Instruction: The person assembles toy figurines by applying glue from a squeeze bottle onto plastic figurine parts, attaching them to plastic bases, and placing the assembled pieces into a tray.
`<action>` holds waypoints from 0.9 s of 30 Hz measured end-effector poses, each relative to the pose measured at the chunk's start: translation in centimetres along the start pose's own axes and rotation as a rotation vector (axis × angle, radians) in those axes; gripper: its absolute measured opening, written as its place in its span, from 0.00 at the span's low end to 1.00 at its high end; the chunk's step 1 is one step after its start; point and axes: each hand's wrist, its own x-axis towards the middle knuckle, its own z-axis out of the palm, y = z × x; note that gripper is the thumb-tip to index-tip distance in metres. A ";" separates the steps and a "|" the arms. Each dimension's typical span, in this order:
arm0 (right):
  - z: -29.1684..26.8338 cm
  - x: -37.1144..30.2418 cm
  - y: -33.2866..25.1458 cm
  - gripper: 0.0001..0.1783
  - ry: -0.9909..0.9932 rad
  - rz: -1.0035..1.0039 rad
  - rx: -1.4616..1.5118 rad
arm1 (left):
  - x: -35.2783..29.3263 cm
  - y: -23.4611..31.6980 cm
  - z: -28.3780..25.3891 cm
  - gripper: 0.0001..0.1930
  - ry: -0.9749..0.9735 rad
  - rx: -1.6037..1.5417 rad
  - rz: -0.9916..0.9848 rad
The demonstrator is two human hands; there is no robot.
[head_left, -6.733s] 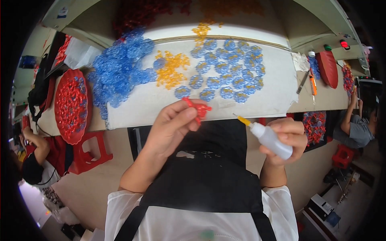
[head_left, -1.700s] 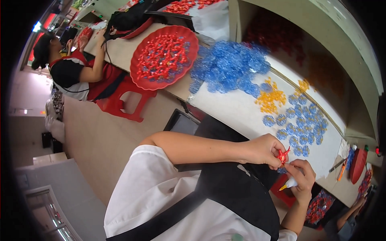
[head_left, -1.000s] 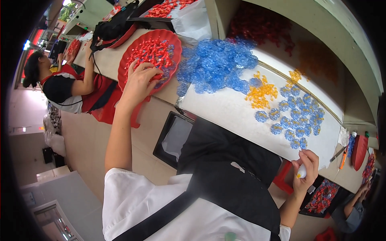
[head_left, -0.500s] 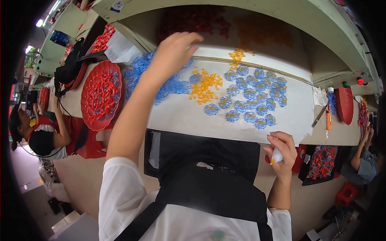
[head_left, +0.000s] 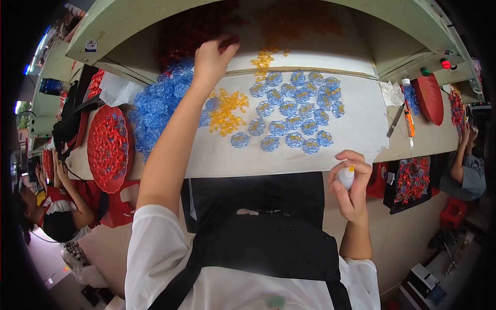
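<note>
On the white sheet (head_left: 232,164) in front of me sits a spread of blue discs (head_left: 288,108), and most seem to carry a yellow bit, so I take that part as done for them; I see no red pieces on them, so that part looks undone. Plenty seems left, judging by the tall blue heap (head_left: 155,111) at my left and the loose yellow pieces (head_left: 226,114) between heap and rows. The red scalloped tray (head_left: 129,150) is well filled with red and blue pieces — perhaps finished ones, though they are too small to be sure. My left hand (head_left: 213,62) is up at the mouth of the shelf, beside the dark red pieces (head_left: 191,31), fingers curled narrow; something dark red shows at their tips, but I cannot tell whether I grip it. My right hand (head_left: 356,199) is wrapped around a small white bottle (head_left: 345,178), its yellow tip up, just off the sheet's near edge. My left forearm (head_left: 173,144) crosses the sheet and covers part of the blue heap. An orange cutter (head_left: 409,123) and a grey tool (head_left: 397,120) lie beyond the sheet's right edge — out of the way — near a red dish (head_left: 429,101).
</note>
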 end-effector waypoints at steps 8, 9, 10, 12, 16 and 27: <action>1.3 1.6 -1.7 0.25 0.034 -0.077 -0.109 | -12.8 7.8 -4.4 0.11 -0.366 -1.241 -0.517; 1.7 1.8 -2.0 0.24 0.127 -0.073 0.057 | -13.8 8.3 -4.3 0.12 -0.363 -1.336 -0.573; 2.0 2.1 -2.5 0.23 0.222 -0.066 0.221 | -14.5 8.6 -4.3 0.12 -0.361 -1.431 -0.629; 2.7 2.5 -3.2 0.23 0.320 -0.029 0.238 | -15.3 9.2 -5.0 0.12 -0.398 -1.405 -0.664; 3.1 3.5 -3.9 0.26 0.343 -0.200 0.243 | -16.1 9.6 -5.9 0.13 -0.455 -1.299 -0.661; 4.0 3.5 -5.2 0.24 0.007 -0.485 -0.218 | -16.6 11.1 -6.1 0.14 -0.388 -1.129 -0.517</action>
